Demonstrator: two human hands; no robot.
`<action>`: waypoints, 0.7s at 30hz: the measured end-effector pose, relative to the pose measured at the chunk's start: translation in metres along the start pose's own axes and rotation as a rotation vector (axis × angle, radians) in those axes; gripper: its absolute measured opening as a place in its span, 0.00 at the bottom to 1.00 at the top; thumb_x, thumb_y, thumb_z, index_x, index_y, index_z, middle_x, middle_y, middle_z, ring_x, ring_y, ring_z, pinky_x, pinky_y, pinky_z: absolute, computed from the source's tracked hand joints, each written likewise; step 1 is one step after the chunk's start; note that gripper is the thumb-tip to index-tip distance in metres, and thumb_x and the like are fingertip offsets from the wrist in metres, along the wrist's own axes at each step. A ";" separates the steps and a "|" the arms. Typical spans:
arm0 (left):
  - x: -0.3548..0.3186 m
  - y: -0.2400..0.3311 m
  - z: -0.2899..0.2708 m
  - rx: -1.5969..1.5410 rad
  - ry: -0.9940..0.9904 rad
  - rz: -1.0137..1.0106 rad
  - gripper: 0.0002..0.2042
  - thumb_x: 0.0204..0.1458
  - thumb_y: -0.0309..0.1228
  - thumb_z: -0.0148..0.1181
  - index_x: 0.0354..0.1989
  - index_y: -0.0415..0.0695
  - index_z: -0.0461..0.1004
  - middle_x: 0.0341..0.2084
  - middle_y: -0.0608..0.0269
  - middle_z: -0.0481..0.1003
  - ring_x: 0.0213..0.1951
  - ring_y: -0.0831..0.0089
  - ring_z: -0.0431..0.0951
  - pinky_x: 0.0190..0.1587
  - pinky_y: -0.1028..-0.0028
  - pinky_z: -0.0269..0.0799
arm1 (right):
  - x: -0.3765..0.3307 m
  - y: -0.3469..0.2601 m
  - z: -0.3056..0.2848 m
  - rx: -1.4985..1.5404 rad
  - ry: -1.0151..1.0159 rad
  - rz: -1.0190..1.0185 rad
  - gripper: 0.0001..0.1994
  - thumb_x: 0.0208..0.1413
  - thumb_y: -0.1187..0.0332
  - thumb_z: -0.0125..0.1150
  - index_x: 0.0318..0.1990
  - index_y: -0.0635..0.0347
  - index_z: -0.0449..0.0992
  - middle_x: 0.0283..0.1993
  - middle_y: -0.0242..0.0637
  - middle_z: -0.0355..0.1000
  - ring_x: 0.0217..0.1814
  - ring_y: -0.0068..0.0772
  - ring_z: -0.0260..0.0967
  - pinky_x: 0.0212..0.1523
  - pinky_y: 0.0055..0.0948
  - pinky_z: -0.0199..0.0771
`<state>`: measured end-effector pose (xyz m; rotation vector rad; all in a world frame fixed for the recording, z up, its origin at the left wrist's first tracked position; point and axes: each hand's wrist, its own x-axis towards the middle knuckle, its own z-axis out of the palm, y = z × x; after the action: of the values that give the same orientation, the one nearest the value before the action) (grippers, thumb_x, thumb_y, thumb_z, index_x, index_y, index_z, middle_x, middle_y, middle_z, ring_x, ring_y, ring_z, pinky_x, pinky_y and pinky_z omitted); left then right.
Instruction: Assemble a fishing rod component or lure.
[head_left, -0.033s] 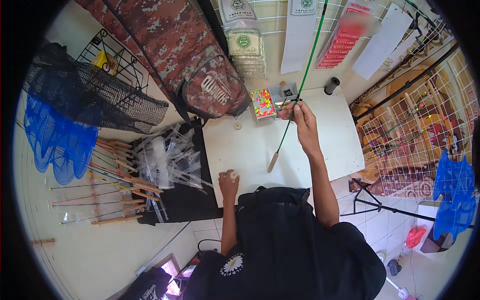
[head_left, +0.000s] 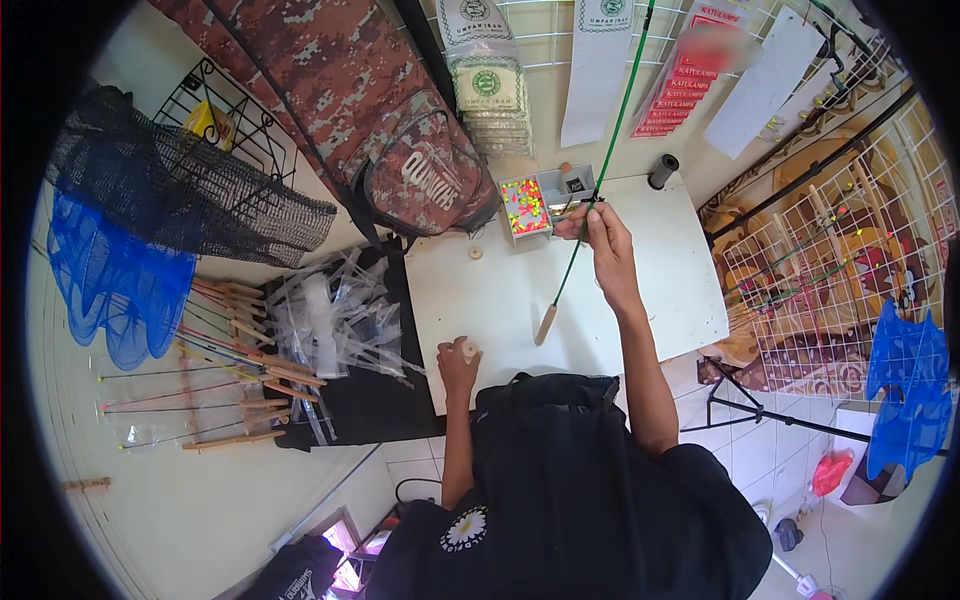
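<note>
My right hand (head_left: 608,245) pinches a thin green fishing rod (head_left: 626,102) above the right half of the white table. The rod slants up past the top edge of the picture, and its pale handle (head_left: 545,326) points down toward me. My left hand (head_left: 458,372) is near the table's left front edge, its fingers closed around a small pale round piece with a dark centre, like a little spool (head_left: 471,349). A similar pale ring (head_left: 475,253) lies farther back on the table.
A box of bright floats (head_left: 525,207) and a grey tray stand at the back of the white table (head_left: 660,290), with a dark cylinder (head_left: 663,171) to their right. A camouflage bag (head_left: 425,170) leans at the back left. Clear plastic sleeves (head_left: 335,310) lie left.
The small round piece in my left hand has shifted very slightly to the right. My right hand and the rod have not visibly moved.
</note>
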<state>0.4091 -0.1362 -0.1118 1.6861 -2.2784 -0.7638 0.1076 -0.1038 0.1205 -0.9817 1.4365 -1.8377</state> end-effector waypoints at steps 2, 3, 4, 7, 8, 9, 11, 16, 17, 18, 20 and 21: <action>0.007 0.029 -0.021 0.093 -0.090 -0.061 0.25 0.44 0.36 0.70 0.52 0.46 0.72 0.44 0.47 0.68 0.48 0.50 0.69 0.51 0.58 0.67 | -0.001 0.000 -0.003 -0.011 0.012 0.007 0.15 0.70 0.63 0.37 0.40 0.65 0.68 0.37 0.43 0.76 0.41 0.31 0.75 0.49 0.31 0.74; 0.012 0.043 -0.033 0.188 -0.171 -0.132 0.26 0.44 0.35 0.69 0.53 0.45 0.70 0.44 0.48 0.68 0.49 0.50 0.68 0.52 0.58 0.66 | -0.001 -0.001 -0.003 -0.011 0.004 0.009 0.15 0.70 0.64 0.37 0.40 0.66 0.68 0.37 0.43 0.76 0.41 0.31 0.75 0.49 0.31 0.74; 0.019 0.053 -0.040 0.187 -0.169 -0.133 0.26 0.44 0.35 0.69 0.53 0.45 0.70 0.44 0.48 0.68 0.49 0.50 0.68 0.52 0.58 0.66 | -0.001 -0.002 -0.002 -0.011 -0.007 0.010 0.15 0.70 0.64 0.37 0.40 0.66 0.68 0.38 0.44 0.76 0.42 0.31 0.75 0.49 0.31 0.74; 0.045 0.097 -0.069 -0.301 0.166 0.280 0.18 0.50 0.30 0.64 0.51 0.44 0.73 0.43 0.50 0.69 0.47 0.57 0.70 0.50 0.62 0.68 | -0.002 -0.003 0.000 -0.022 -0.014 0.004 0.15 0.70 0.64 0.37 0.40 0.66 0.68 0.38 0.45 0.76 0.42 0.31 0.75 0.49 0.31 0.74; 0.050 0.132 -0.087 -0.463 0.142 0.328 0.15 0.52 0.28 0.62 0.49 0.43 0.73 0.43 0.51 0.69 0.46 0.59 0.71 0.50 0.63 0.69 | -0.003 -0.004 -0.001 -0.014 -0.011 0.010 0.15 0.70 0.64 0.37 0.40 0.66 0.68 0.39 0.45 0.76 0.42 0.31 0.75 0.49 0.31 0.73; 0.051 0.163 -0.101 -0.549 0.152 0.365 0.13 0.52 0.27 0.62 0.47 0.41 0.74 0.42 0.53 0.70 0.43 0.60 0.73 0.48 0.67 0.70 | -0.003 -0.003 -0.002 -0.013 -0.010 0.011 0.15 0.70 0.64 0.37 0.40 0.66 0.68 0.39 0.45 0.76 0.42 0.31 0.75 0.49 0.31 0.73; 0.052 0.206 -0.117 -0.629 0.115 0.473 0.14 0.51 0.27 0.63 0.47 0.41 0.75 0.41 0.55 0.72 0.45 0.62 0.74 0.49 0.68 0.70 | -0.003 -0.003 -0.001 -0.031 -0.014 0.003 0.15 0.70 0.64 0.37 0.40 0.66 0.68 0.39 0.44 0.76 0.43 0.31 0.75 0.49 0.30 0.73; 0.060 0.257 -0.114 -0.763 0.126 0.625 0.16 0.50 0.26 0.65 0.48 0.38 0.73 0.39 0.54 0.76 0.42 0.63 0.78 0.47 0.67 0.72 | -0.005 -0.005 0.000 -0.060 -0.015 -0.004 0.14 0.70 0.65 0.38 0.40 0.65 0.68 0.40 0.43 0.76 0.43 0.30 0.75 0.49 0.29 0.72; 0.061 0.261 -0.111 -0.885 0.033 0.559 0.16 0.51 0.25 0.64 0.48 0.37 0.73 0.38 0.55 0.78 0.40 0.68 0.79 0.45 0.71 0.74 | -0.005 -0.004 -0.002 -0.093 -0.003 -0.009 0.14 0.70 0.65 0.38 0.40 0.65 0.68 0.40 0.43 0.76 0.43 0.30 0.74 0.49 0.29 0.72; 0.061 0.262 -0.109 -1.004 -0.059 0.488 0.16 0.52 0.23 0.63 0.49 0.36 0.72 0.36 0.57 0.79 0.37 0.72 0.79 0.43 0.75 0.75 | -0.006 -0.004 -0.002 -0.072 0.001 0.017 0.13 0.70 0.65 0.39 0.39 0.65 0.68 0.41 0.43 0.76 0.42 0.28 0.73 0.48 0.28 0.72; 0.061 0.259 -0.110 -1.051 -0.161 0.385 0.16 0.52 0.23 0.63 0.49 0.35 0.72 0.34 0.58 0.79 0.35 0.74 0.79 0.41 0.76 0.75 | -0.005 -0.003 -0.004 -0.092 0.005 0.006 0.13 0.70 0.65 0.39 0.39 0.65 0.68 0.41 0.43 0.76 0.41 0.27 0.73 0.47 0.28 0.72; 0.060 0.257 -0.111 -1.096 -0.260 0.280 0.16 0.52 0.22 0.63 0.49 0.33 0.71 0.32 0.59 0.80 0.32 0.76 0.79 0.39 0.77 0.76 | -0.005 -0.004 -0.004 -0.113 0.005 -0.005 0.13 0.70 0.65 0.39 0.39 0.65 0.68 0.41 0.42 0.76 0.41 0.26 0.72 0.47 0.28 0.71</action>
<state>0.2272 -0.1688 0.1069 0.7631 -1.5754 -1.7670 0.1070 -0.0962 0.1227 -1.0370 1.5569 -1.7804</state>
